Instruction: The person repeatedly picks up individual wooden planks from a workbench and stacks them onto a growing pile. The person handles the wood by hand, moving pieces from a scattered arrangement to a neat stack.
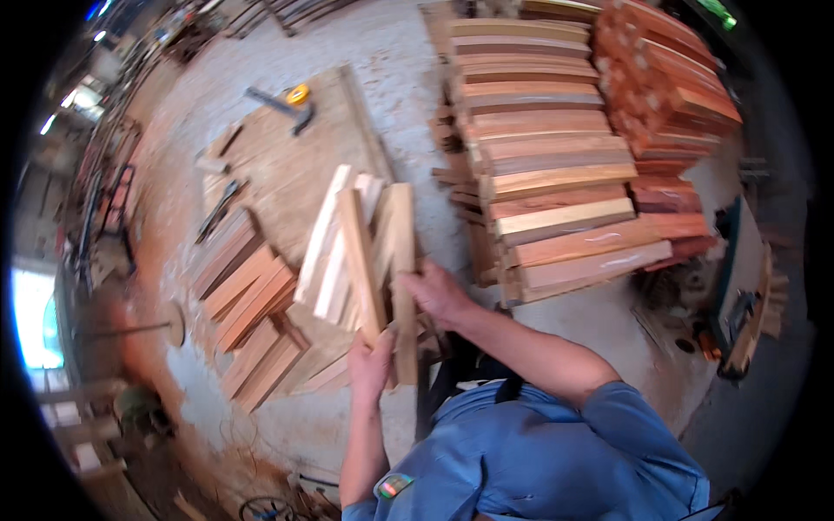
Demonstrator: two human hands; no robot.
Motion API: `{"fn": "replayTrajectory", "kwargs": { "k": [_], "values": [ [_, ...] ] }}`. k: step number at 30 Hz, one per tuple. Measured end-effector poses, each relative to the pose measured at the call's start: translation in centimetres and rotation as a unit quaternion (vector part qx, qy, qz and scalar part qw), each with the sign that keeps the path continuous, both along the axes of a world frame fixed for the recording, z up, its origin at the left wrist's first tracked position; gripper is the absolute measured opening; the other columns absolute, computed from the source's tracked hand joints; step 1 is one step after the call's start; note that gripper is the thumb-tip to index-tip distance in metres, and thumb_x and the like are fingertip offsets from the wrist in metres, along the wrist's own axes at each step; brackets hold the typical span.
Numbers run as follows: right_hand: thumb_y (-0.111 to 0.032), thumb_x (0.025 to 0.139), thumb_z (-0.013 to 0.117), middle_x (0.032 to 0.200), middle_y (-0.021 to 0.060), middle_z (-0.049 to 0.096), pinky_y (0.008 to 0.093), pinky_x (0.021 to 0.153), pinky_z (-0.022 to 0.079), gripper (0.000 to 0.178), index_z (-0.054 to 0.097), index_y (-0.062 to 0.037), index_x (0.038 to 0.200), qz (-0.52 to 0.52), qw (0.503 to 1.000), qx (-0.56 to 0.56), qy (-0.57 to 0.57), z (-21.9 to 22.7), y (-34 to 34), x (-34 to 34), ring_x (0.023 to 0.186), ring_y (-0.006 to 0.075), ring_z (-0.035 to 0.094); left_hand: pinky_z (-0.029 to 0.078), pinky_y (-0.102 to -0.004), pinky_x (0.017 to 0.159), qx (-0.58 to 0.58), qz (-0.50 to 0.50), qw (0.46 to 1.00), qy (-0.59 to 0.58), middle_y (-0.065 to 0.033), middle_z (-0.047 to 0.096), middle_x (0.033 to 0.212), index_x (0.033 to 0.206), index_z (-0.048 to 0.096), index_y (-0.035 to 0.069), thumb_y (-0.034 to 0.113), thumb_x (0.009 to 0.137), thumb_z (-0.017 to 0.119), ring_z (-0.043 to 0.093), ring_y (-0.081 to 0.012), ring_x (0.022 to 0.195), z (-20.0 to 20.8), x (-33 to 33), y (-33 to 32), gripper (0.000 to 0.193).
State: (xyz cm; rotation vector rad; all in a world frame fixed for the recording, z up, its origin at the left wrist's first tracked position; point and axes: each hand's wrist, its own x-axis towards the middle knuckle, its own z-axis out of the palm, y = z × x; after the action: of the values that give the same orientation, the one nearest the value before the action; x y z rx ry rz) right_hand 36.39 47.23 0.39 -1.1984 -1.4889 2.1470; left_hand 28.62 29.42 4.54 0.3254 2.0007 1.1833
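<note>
My left hand is closed around the lower end of a light-brown wooden strip, its far end pointing away from me. My right hand grips another pale wooden strip by its right edge, a little way up from the near end. Both strips stand side by side over several pale wooden strips lying on a plywood board. Left of these, reddish-brown wood pieces lie in short stacks on the board.
A hammer and a yellow tape measure lie at the board's far end, with pliers-like tool on its left side. To the right stands a large stack of planks, and redder blocks are piled behind it.
</note>
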Motion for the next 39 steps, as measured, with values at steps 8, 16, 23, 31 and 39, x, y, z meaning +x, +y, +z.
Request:
{"fn": "replayTrajectory", "kwargs": {
  "k": [8,16,23,31,39],
  "values": [
    [-0.025,0.092,0.065,0.103,0.0125,0.066,0.0332,0.086,0.051,0.037,0.059,0.0055,0.112,-0.045,0.994,0.076,0.061,2.9,-0.4,0.7,0.097,0.0171,0.062,0.054,-0.0357,0.075,-0.021,-0.067,0.99,0.122,-0.0132,0.071,0.09,0.11,0.06,-0.001,0.012,0.07,0.085,0.068,-0.0218,0.082,4.0,2.2,2.7,0.049],
    [-0.028,0.093,0.063,0.102,0.0167,0.068,0.0362,0.085,0.05,0.034,0.059,0.0033,0.105,-0.154,0.969,0.052,0.186,5.2,2.6,3.0,0.096,0.0209,0.064,0.055,-0.0357,0.076,-0.04,-0.143,0.968,0.2,-0.0164,0.07,0.089,0.107,0.058,-0.001,0.006,0.069,0.085,0.069,-0.0231,0.081,7.0,2.4,6.7,0.048],
    [-0.021,0.098,0.061,0.098,0.0034,0.065,0.0283,0.082,0.049,0.025,0.06,-0.0011,0.112,-0.244,0.939,0.041,0.239,8.7,7.1,8.1,0.09,0.0099,0.059,0.053,-0.0296,0.07,0.092,-0.113,0.989,0.029,-0.0064,0.069,0.091,0.107,0.062,0.0,0.006,0.078,0.079,0.065,-0.0143,0.079,6.9,2.7,9.5,0.034],
    [-0.017,0.095,0.066,0.109,0.0082,0.06,0.0304,0.079,0.055,0.035,0.05,-0.0048,0.124,-0.318,0.935,0.008,0.159,12.2,13.6,17.8,0.099,0.0164,0.062,0.05,-0.0271,0.069,0.079,-0.16,0.984,0.006,-0.0041,0.066,0.086,0.104,0.065,0.0,0.009,0.082,0.071,0.061,-0.0122,0.076,7.3,3.3,13.7,0.025],
    [-0.018,0.098,0.063,0.113,0.0073,0.061,0.0439,0.09,0.054,0.042,0.048,-0.0073,0.136,-0.337,0.937,0.007,0.094,11.9,23.7,29.4,0.102,0.0199,0.063,0.051,-0.0288,0.073,0.093,-0.167,0.982,0.005,-0.0051,0.066,0.088,0.104,0.063,0.001,0.007,0.081,0.069,0.062,-0.0135,0.078,5.6,4.6,20.8,0.024]
  ]
}}
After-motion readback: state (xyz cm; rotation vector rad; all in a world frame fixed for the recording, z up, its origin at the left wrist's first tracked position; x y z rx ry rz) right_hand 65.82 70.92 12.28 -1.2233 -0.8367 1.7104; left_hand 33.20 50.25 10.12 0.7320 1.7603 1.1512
